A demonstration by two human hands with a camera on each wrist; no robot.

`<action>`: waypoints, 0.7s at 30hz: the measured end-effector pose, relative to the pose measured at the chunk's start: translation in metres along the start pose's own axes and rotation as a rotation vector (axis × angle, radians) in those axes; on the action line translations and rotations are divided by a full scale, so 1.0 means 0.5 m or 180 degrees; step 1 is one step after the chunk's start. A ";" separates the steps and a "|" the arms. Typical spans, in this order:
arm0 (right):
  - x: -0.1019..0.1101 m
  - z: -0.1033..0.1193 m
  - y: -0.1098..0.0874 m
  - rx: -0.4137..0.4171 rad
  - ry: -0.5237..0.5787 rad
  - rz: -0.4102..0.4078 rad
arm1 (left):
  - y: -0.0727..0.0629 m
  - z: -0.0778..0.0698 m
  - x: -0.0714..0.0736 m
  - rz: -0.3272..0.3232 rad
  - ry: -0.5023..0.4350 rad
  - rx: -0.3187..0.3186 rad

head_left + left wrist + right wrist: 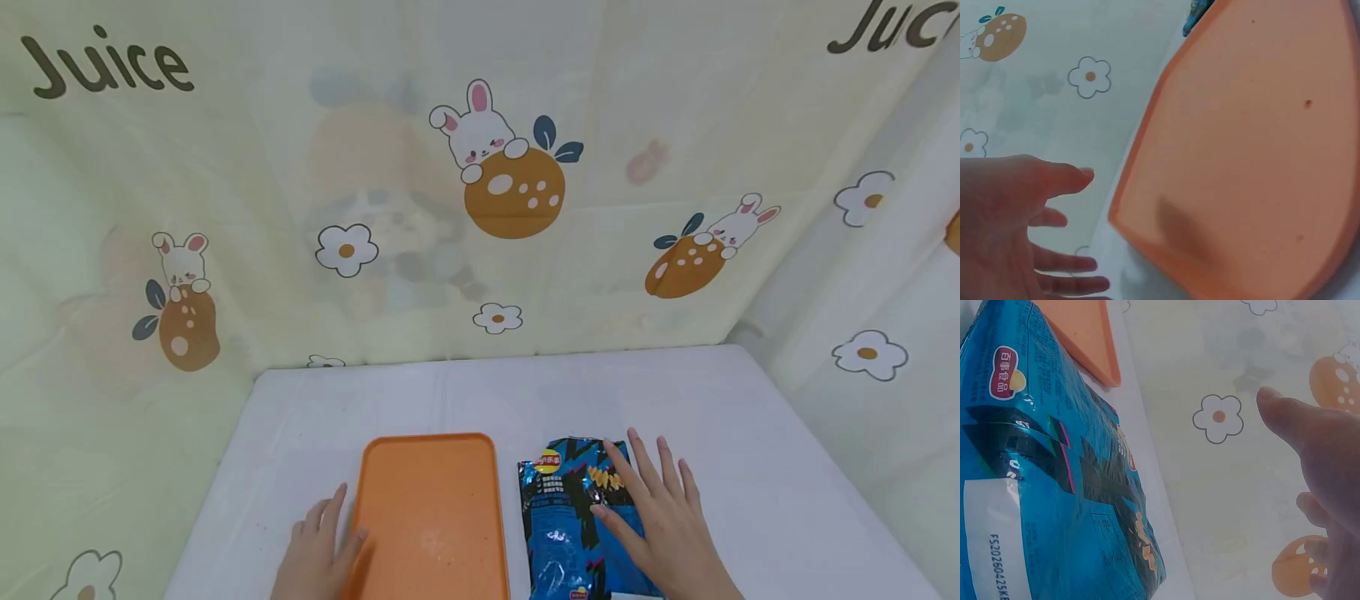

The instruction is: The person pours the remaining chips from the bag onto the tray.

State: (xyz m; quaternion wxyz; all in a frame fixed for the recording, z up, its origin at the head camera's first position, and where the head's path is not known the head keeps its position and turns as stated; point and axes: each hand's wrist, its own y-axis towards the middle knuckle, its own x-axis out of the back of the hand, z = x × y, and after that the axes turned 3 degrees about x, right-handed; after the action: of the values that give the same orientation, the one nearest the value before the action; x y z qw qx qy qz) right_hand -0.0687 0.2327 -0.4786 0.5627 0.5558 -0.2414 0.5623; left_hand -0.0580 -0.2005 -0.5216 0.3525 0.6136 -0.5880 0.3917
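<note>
An orange plastic tray (pixel 431 508) with a low raised rim lies on the white table. My left hand (pixel 317 546) is at the tray's left edge, fingers extended and holding nothing; in the left wrist view the thumb and fingers (pixel 1066 284) stand apart beside the rim. Right of the tray lies a blue and black chip bag (pixel 558 533) with a yellow and red logo. My right hand (pixel 663 521) is spread over the bag's right side in the head view. Its thumb (pixel 1285 415) is straight in the right wrist view, with nothing gripped.
A pale curtain (pixel 390 167) printed with rabbits, oranges and flowers hangs behind the table and along both sides. The white tabletop (pixel 757 483) extends to the right of the bag. Tray and bag lie side by side with a narrow gap.
</note>
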 end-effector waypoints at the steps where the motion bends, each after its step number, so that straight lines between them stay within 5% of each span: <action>1: 0.000 -0.001 0.000 0.0001 -0.0003 -0.0003 | 0.001 -0.001 -0.003 0.0080 -0.0076 0.0062; 7: -0.001 -0.002 -0.002 0.0005 0.0005 -0.0036 | 0.010 0.003 -0.024 0.0355 -0.0433 0.0315; 21: -0.002 -0.011 -0.003 0.0009 0.0149 -0.0158 | 0.014 0.001 -0.038 0.0240 -0.0454 0.0473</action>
State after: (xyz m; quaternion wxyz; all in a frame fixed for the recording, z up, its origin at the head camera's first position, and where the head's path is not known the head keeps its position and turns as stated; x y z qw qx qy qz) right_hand -0.0696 0.2379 -0.4815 0.5812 0.5491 -0.2135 0.5613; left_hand -0.0651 -0.1931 -0.5392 0.2483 0.6418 -0.6036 0.4026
